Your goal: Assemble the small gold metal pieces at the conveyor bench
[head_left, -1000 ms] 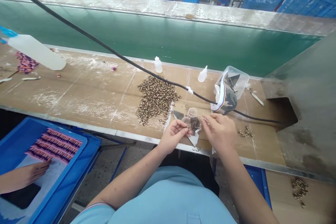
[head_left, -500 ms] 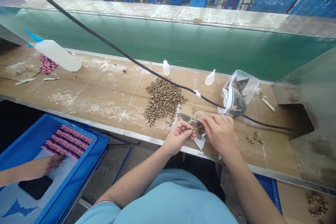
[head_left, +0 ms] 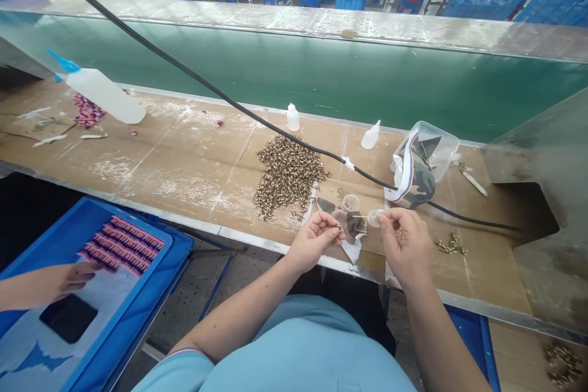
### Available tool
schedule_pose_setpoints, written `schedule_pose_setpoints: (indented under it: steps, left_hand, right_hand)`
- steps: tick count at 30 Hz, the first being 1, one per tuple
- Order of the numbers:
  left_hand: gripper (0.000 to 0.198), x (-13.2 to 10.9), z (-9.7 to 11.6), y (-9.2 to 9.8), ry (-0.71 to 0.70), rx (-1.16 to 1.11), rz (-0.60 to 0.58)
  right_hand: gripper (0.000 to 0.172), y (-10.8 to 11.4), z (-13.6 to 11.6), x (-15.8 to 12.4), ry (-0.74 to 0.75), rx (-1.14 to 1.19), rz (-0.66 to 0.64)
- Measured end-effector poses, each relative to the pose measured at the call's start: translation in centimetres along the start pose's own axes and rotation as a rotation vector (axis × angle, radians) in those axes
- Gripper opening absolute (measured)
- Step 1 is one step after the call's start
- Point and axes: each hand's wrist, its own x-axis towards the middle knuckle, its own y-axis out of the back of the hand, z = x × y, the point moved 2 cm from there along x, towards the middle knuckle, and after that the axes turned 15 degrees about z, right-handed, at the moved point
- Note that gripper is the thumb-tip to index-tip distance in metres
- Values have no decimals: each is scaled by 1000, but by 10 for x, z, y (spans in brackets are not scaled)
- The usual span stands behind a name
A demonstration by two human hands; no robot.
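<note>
My left hand [head_left: 313,238] is pinched shut on a tiny dark bead-like piece at the table's front edge. My right hand [head_left: 404,244] is closed on a thin stick whose tip reaches a small clear cap [head_left: 373,217]. Between the hands lies a dark scrap of cloth on white paper [head_left: 350,225], with a small clear ring-shaped cup [head_left: 350,202] just behind it. A heap of small brown-gold pieces [head_left: 288,176] lies left of that. A few loose pieces [head_left: 451,245] sit right of my right hand.
A black cable [head_left: 239,106] crosses the brown worktop [head_left: 174,159]. Two small white dropper bottles [head_left: 293,117] stand by the green conveyor belt [head_left: 321,76]. A clear bag with striped ribbon [head_left: 420,162] lies at right. A large bottle [head_left: 103,95] is at left. Another person's hand [head_left: 59,278] rests in a blue tray [head_left: 151,285].
My right hand has drawn away to the right from the cloth scrap, and the stick and clear cap now show. My left hand stays pinched. The other person's hand shifted in the tray.
</note>
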Motion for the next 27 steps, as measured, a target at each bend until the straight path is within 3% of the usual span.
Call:
schedule_pose_setpoints:
  steps: [4,16,27]
  left_hand:
    - [33,0,-1,1,-16,12,-1]
    - [33,-1,1,-1,-28,26,-15]
    - [31,-1,0,0,-39,57,-7]
  right_hand:
    - [25,7,-7,-4,-89,114,-81]
    - [24,3,-10,-5,-74,141,-136]
    - [19,5,-16,-4,136,92,-82]
